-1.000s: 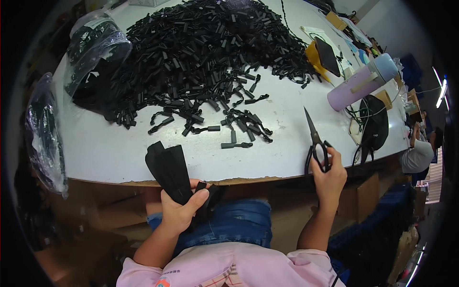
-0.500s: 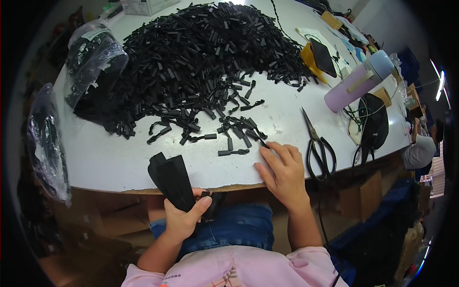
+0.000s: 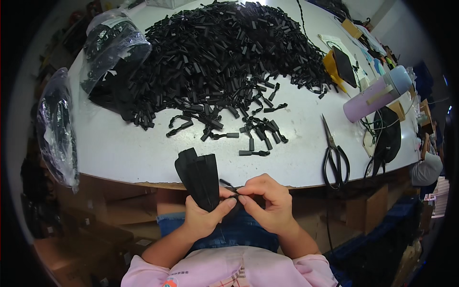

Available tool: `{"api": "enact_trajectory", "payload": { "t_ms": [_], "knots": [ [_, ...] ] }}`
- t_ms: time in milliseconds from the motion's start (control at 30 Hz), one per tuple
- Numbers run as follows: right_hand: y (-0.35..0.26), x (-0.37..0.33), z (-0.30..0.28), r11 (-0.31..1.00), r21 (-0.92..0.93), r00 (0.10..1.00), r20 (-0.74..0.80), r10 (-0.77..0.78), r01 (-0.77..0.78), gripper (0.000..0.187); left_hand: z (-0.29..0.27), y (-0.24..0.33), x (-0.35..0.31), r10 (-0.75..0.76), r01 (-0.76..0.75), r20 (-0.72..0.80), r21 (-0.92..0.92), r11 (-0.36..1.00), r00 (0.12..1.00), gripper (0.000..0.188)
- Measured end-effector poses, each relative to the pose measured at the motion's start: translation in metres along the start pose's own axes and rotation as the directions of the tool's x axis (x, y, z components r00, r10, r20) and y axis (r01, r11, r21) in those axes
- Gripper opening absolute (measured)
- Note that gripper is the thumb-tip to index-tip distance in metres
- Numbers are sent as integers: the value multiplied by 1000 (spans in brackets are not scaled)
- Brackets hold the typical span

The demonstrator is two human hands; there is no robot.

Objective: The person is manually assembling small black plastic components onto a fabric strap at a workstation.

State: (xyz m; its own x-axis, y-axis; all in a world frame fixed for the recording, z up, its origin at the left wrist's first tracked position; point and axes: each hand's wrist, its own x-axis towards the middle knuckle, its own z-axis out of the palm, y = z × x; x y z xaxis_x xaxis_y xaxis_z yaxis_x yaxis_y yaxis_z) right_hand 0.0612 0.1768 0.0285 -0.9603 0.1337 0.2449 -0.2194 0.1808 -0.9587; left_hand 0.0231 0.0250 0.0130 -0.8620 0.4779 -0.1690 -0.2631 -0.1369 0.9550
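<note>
A bundle of flat black fabric strips (image 3: 197,177) is gripped in my left hand (image 3: 205,217), with its wide ends standing up toward the table. My right hand (image 3: 267,201) is closed in a pinch on a small black cord pull (image 3: 226,183), whose slim tip pokes out above the fingers. Both sets of fingertips meet over my lap, just off the table's near edge, where the fabric's other end lies. How the pull and fabric touch there is hidden. Several loose cord pulls (image 3: 254,153) lie on the white table (image 3: 143,165) beyond my hands.
A large heap of black cord pulls (image 3: 224,52) covers the far table. Plastic-wrapped black bundles (image 3: 57,129) lie at the left. To the right are black-handled scissors (image 3: 335,162), a lilac bottle (image 3: 370,99), a phone (image 3: 343,66) on a yellow stand and a black pouch (image 3: 388,136). Another person sits far right.
My right hand has come back from the loose pulls on the table to my left hand, bringing one cord pull. The view has shifted slightly, while the fabric stays in my left hand.
</note>
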Motion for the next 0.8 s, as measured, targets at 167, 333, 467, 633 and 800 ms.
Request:
{"api": "enact_trajectory", "payload": {
  "t_ms": [167, 333, 467, 633, 800],
  "knots": [
    [0, -1, -1, 998, -58, 1000, 18, 1, 0, 18, 4, -1, 0, 60, -60, 1, -69, 996, 998, 9],
    [0, -1, -6, 986, -138, 986, 150, -67, 88, 21, 2, 1, -2, 50, -50, 33, -17, 999, 998, 8],
    [0, -2, -2, 961, -204, 973, 175, -152, 187, 24, 2, -6, -4, 52, -51, -12, 117, 992, 999, 7],
    [4, -1, 10, 898, -328, 954, 40, -298, 294, 27, 5, -3, -6, 90, -89, -107, 15, 996, 990, 9],
    [12, -19, 13, 988, 73, 989, -55, 138, -134, 13, 4, -5, -5, 177, -180, -63, -50, 982, 982, 21]
  ]
}}
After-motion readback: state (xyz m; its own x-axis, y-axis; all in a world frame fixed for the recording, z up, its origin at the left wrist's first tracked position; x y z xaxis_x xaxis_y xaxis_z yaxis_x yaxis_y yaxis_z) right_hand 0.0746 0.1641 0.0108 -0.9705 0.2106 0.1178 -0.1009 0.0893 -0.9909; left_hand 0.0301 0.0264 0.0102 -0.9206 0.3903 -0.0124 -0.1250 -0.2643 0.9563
